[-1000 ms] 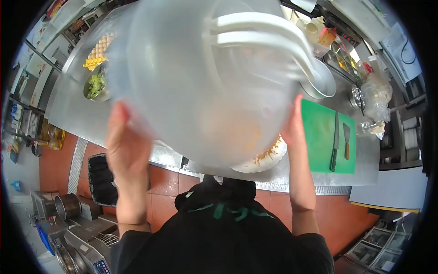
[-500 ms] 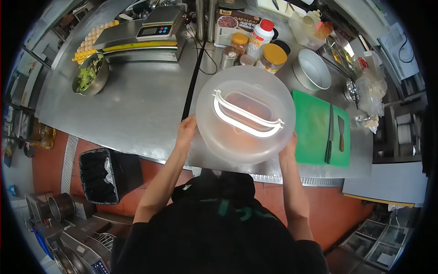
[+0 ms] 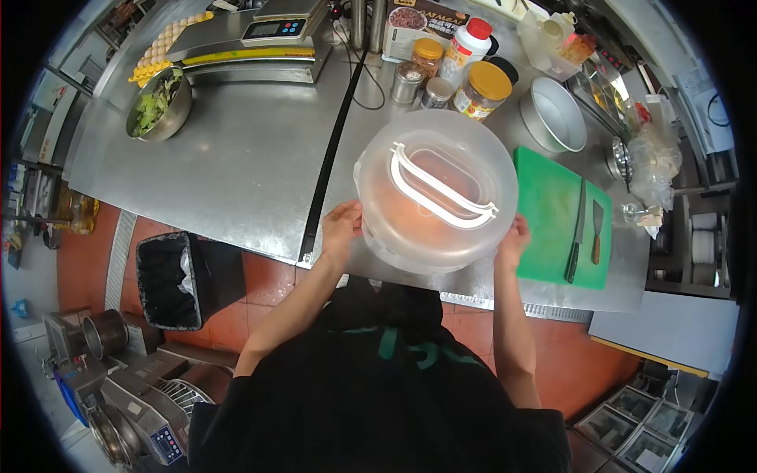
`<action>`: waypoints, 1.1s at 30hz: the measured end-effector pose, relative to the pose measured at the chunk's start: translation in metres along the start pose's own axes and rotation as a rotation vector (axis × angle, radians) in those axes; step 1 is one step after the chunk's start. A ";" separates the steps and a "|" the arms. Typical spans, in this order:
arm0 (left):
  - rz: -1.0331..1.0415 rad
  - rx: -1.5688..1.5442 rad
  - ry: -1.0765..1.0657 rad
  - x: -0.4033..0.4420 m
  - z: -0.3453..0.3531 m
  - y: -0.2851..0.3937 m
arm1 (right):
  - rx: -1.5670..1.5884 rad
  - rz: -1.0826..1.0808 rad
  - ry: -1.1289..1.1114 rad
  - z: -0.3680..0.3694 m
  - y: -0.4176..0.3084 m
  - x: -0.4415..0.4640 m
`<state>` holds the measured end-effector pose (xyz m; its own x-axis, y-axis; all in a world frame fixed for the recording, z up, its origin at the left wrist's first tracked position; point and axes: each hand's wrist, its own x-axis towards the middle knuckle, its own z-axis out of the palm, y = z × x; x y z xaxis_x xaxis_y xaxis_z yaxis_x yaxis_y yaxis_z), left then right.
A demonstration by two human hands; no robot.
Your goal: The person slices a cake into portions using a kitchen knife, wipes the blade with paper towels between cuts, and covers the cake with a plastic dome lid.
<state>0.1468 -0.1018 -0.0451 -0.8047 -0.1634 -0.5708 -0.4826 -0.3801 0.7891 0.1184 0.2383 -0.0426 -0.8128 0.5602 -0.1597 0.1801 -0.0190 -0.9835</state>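
Note:
A round cake carrier [image 3: 394, 236] with a cloudy see-through domed cover sits at the front edge of the steel counter, in front of my body. On its top is a white folding handle [image 3: 441, 206], lying down. Something orange-brown shows blurred through the plastic; I cannot make out what it is. My left hand [image 3: 343, 227] grips the carrier's lower left rim, fingers partly tucked behind it. Opposite, my right hand [image 3: 513, 243] holds the lower right rim, beside a green cutting board [image 3: 544, 229]. A knife [image 3: 578, 229] and a small spatula [image 3: 597, 232] lie on that board.
Jars and bottles, among them a yellow-lidded jar [image 3: 482, 88], stand behind the carrier. A round metal cake tin [image 3: 553, 116] is at back right. To the left are a bowl of greens [image 3: 160, 110], a scale [image 3: 272, 30] and an egg tray [image 3: 164, 49]. A black bin [image 3: 189, 280] stands below.
The domed cover has moved lower and away from me, looking smaller, and the orange-brown contents show more clearly. Both hands have stayed on its sides. The view has shifted slightly.

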 end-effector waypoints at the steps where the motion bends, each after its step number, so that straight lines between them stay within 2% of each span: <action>1: 0.038 0.006 0.051 -0.002 0.003 -0.001 | -0.115 -0.082 0.047 -0.008 -0.004 0.004; 3: 0.068 0.013 0.099 -0.006 0.009 -0.001 | -0.236 -0.159 0.097 -0.013 -0.023 -0.001; 5: 0.003 -0.003 0.040 -0.009 0.010 0.001 | -0.256 -0.455 0.091 0.010 -0.072 -0.028; 9: 0.067 0.002 0.070 -0.004 0.006 -0.016 | -0.758 -0.968 -0.276 0.056 -0.133 -0.068; 11: 0.056 -0.010 0.141 -0.016 0.005 -0.020 | -0.891 -1.129 -0.467 0.080 -0.143 -0.072; 12: 0.073 -0.031 0.208 -0.021 0.007 -0.019 | -0.900 -1.116 -0.474 0.088 -0.148 -0.064; 14: -0.001 -0.072 0.211 -0.038 0.001 -0.024 | -0.974 -1.267 -0.433 0.106 -0.151 -0.044; 17: -0.343 -0.187 -0.018 -0.057 -0.016 -0.055 | -1.056 -1.225 -0.384 0.115 -0.140 0.001; 18: -0.348 -0.195 -0.005 -0.064 -0.014 -0.059 | -1.054 -1.225 -0.401 0.115 -0.134 0.008; 20: -0.431 -0.302 -0.176 -0.076 0.002 -0.064 | -1.175 -0.983 -0.492 0.116 -0.119 0.017; 23: -0.348 -0.359 -0.271 -0.067 0.016 -0.084 | -1.212 -1.002 -0.502 0.127 -0.117 0.017; 31: -0.420 -0.437 -0.163 -0.074 0.022 -0.082 | -1.164 -1.097 -0.495 0.132 -0.114 0.015; 33: -0.429 -0.467 -0.156 -0.078 0.025 -0.081 | -1.180 -1.222 -0.483 0.131 -0.113 0.016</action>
<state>0.2397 -0.0353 -0.0587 -0.6317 0.2120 -0.7457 -0.5995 -0.7435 0.2965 0.0120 0.1408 0.0550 -0.8128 -0.4809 0.3288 -0.5103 0.8600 -0.0038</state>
